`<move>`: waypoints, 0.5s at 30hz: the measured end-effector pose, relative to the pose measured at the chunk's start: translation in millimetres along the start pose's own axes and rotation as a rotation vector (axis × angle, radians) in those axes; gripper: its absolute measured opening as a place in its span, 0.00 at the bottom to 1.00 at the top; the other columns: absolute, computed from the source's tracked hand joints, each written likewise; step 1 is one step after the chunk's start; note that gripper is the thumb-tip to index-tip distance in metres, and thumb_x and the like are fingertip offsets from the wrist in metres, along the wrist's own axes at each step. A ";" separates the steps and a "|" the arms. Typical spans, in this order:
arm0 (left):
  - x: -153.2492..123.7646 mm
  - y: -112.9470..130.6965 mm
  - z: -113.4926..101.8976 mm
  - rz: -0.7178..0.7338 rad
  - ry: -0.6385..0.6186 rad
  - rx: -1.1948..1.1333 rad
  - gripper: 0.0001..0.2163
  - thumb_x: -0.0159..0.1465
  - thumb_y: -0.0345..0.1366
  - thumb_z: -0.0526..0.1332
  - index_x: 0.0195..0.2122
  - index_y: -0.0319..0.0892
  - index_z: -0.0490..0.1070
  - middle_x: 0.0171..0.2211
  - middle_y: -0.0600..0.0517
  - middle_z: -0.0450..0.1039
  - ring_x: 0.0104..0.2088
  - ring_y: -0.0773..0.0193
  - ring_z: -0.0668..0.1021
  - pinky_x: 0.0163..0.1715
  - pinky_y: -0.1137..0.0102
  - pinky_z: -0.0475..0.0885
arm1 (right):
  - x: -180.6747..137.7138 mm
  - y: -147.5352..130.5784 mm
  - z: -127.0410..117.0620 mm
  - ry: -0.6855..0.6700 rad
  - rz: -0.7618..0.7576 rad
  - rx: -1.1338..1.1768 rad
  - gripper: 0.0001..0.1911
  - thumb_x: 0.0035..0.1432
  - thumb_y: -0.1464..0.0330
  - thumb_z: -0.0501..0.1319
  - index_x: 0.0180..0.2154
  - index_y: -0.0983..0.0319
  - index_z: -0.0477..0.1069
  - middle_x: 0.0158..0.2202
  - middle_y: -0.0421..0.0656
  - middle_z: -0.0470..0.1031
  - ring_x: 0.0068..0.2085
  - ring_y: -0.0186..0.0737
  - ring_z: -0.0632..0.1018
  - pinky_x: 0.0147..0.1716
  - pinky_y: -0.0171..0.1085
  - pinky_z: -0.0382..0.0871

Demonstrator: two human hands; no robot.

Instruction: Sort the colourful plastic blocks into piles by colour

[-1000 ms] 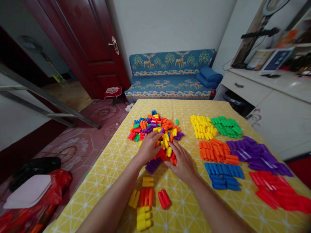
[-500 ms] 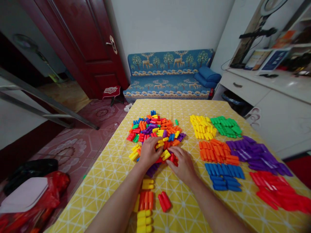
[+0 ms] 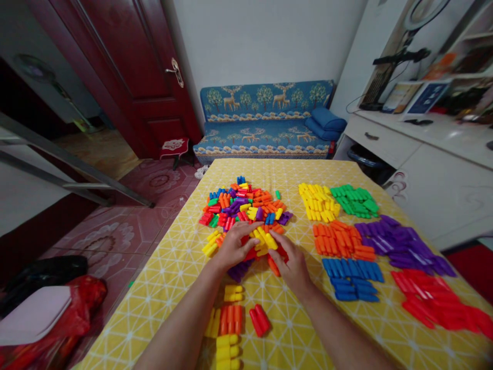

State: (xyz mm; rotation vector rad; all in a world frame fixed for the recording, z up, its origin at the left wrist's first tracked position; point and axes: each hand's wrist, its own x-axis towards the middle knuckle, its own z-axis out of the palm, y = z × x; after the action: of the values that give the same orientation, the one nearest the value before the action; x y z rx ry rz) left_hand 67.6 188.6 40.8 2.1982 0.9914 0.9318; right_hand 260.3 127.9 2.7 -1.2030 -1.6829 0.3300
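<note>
A mixed pile of coloured plastic pegs point(image 3: 242, 208) lies on the yellow patterned tablecloth point(image 3: 169, 267). My left hand point(image 3: 231, 247) rests on the pile's near edge, fingers curled over yellow and red pegs. My right hand point(image 3: 290, 259) lies beside it, fingers bent round yellow pegs point(image 3: 264, 239) and an orange one. Purple pegs point(image 3: 239, 270) show under my left wrist. Close to me lie small groups of yellow, orange and red pegs point(image 3: 231, 321).
Sorted heaps lie on the right: yellow point(image 3: 318, 201), green point(image 3: 356, 200), orange point(image 3: 341, 240), purple point(image 3: 400, 244), blue point(image 3: 352, 277), red point(image 3: 439, 303). A blue sofa point(image 3: 265, 126) stands beyond the table, a white cabinet point(image 3: 431, 169) to the right, red bags point(image 3: 50, 313) on the floor left.
Both hands have drawn back toward me, dragging yellow, red and orange pegs out of the pile's near edge. The camera has shifted slightly.
</note>
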 end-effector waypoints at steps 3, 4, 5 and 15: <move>0.8 1.2 0.2 0.019 -0.045 0.047 0.21 0.67 0.45 0.56 0.59 0.44 0.69 0.44 0.46 0.76 0.48 0.54 0.73 0.53 0.60 0.64 | -0.3 1.2 2.1 0.033 -0.005 -0.047 0.15 0.62 0.67 0.57 0.51 0.59 0.70 0.47 0.47 0.77 0.48 0.43 0.77 0.48 0.42 0.73; 1.2 1.8 0.3 0.026 -0.049 0.059 0.21 0.67 0.44 0.56 0.59 0.44 0.68 0.43 0.46 0.76 0.47 0.54 0.73 0.52 0.60 0.64 | -0.4 1.0 2.5 0.045 0.005 -0.053 0.14 0.62 0.67 0.57 0.50 0.60 0.70 0.46 0.48 0.77 0.47 0.43 0.78 0.47 0.42 0.73; 1.6 2.4 0.5 0.030 -0.049 0.069 0.21 0.68 0.43 0.55 0.60 0.44 0.67 0.43 0.46 0.76 0.47 0.54 0.73 0.52 0.60 0.64 | -0.4 0.5 2.9 0.053 0.015 -0.055 0.14 0.61 0.67 0.58 0.49 0.60 0.71 0.45 0.48 0.78 0.46 0.43 0.78 0.46 0.42 0.74; 2.9 9.2 1.6 0.037 -0.066 0.050 0.18 0.71 0.39 0.48 0.58 0.45 0.69 0.43 0.46 0.74 0.47 0.55 0.72 0.50 0.61 0.64 | -2.4 -3.3 4.4 0.059 0.062 0.011 0.13 0.58 0.67 0.61 0.45 0.61 0.72 0.40 0.47 0.78 0.40 0.42 0.79 0.41 0.40 0.75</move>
State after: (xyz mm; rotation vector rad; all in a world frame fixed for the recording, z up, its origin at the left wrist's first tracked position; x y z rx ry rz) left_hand 74.0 185.3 47.4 2.2808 0.9554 0.8545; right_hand 254.8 125.7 1.6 -1.2467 -1.5938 0.3381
